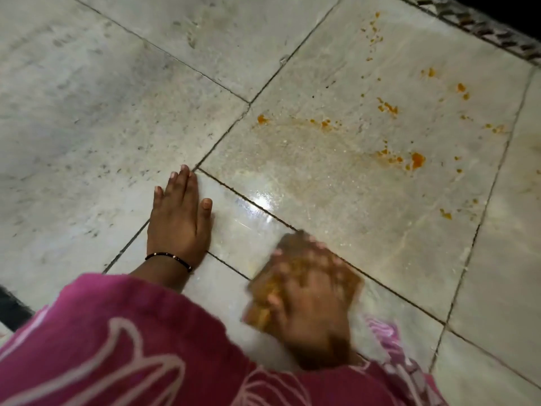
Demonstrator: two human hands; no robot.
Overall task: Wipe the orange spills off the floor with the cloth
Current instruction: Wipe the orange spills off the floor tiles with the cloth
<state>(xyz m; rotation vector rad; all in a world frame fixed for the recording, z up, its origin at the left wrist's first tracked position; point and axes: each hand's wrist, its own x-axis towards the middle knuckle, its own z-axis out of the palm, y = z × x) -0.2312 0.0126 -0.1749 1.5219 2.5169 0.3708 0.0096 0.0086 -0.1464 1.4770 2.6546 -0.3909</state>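
The right hand (307,306), blurred, presses spread fingers on the stained cloth (295,276) lying under it on the floor (87,112). The left hand (178,218) rests flat, fingers straight. Orange spills (415,159) lie well beyond.

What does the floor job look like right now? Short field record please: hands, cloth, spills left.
left hand: flat on the floor tile, fingers straight, bracing
right hand: pressing on the cloth, motion-blurred
cloth: brownish, orange-stained, on the near tile
orange spills: many spots remain on the far tile, beyond the cloth
smear: faint orange film near the spots
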